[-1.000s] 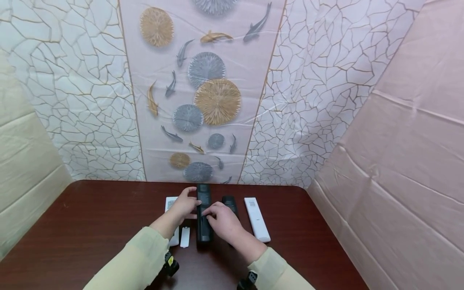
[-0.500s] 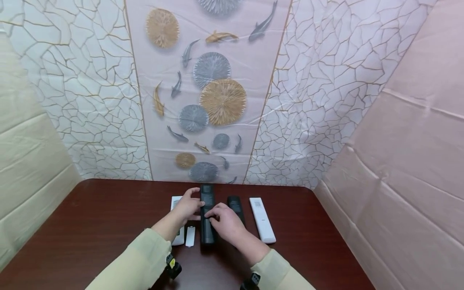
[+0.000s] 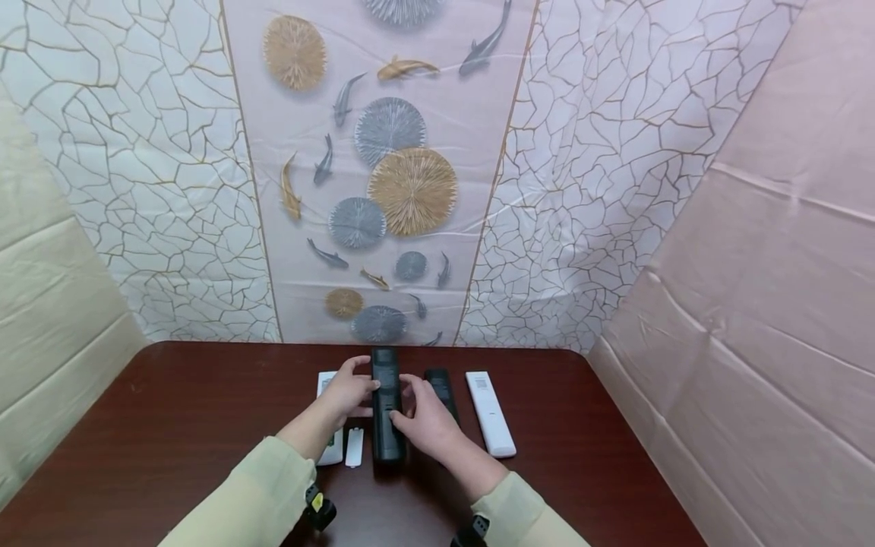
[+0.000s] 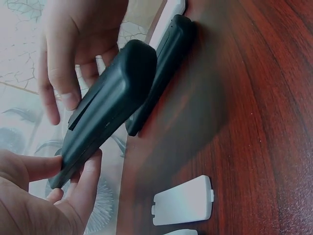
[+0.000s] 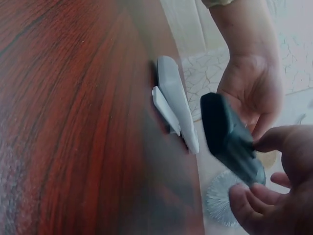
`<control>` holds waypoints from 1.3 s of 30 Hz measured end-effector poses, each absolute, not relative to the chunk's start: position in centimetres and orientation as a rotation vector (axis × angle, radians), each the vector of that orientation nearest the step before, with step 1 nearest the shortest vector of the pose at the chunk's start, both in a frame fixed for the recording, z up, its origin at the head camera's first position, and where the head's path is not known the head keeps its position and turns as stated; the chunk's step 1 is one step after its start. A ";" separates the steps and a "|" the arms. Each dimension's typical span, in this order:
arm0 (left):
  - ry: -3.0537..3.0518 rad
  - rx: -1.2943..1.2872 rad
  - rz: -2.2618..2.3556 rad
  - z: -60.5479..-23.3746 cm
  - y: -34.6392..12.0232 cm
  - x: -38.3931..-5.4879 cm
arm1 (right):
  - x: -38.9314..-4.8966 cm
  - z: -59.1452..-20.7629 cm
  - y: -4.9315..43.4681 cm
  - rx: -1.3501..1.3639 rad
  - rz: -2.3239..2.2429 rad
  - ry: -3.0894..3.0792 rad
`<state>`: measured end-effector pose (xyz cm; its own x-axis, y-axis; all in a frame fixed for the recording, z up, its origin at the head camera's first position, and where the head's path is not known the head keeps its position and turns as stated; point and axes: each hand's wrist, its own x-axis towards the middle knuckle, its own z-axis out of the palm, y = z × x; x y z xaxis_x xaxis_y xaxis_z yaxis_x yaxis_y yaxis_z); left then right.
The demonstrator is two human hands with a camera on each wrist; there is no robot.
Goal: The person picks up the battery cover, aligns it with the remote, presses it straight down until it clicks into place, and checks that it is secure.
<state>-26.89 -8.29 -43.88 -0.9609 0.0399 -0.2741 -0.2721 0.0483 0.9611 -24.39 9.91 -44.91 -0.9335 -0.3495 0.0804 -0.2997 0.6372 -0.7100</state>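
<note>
A long black remote control (image 3: 387,444) is raised above the table, its back facing up. My left hand (image 3: 344,393) grips its far part from the left side, thumb on top and fingers beneath, as the left wrist view shows. My right hand (image 3: 429,422) is at its right side, thumb pressing on the back and fingers along the edge. On that back, a battery cover (image 4: 90,105) stands slightly proud of the casing in the left wrist view. A loose white battery cover (image 3: 354,448) lies on the table beside a white remote control (image 3: 331,452), partly hidden by my left hand.
Right of my right hand lie a smaller black remote control (image 3: 442,387) and a white remote control (image 3: 491,414). They rest on the dark red-brown table (image 3: 205,425). A patterned curtain (image 3: 383,289) hangs behind the table's far edge.
My right hand's fingers have spread from a bunched pose over the back to the remote's right side, the thumb staying on top. My left hand keeps its hold.
</note>
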 end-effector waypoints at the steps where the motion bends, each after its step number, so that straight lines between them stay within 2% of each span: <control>1: 2.088 -0.240 2.015 -43.9 -8.3 -26.9 | -24.5 -45.0 10.0 -0.533 -1.239 2.734; 10: 2.050 -0.220 2.034 -43.9 -8.2 -26.5 | -25.0 -45.3 10.7 -0.362 -1.630 2.297; 23: 2.021 -0.204 2.044 -44.0 -8.1 -26.4 | -25.5 -46.0 10.8 -0.327 -1.697 2.244; 39: 2.025 -0.196 2.053 -43.5 -8.1 -26.5 | -25.1 -45.0 10.8 -0.356 -1.698 2.244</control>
<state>-26.48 -8.09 -43.54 -0.9596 0.0826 -0.2689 -0.2700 -0.0023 0.9628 -25.06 10.80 -44.99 -0.9231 -0.3737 -0.0906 -0.0144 0.2691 -0.9630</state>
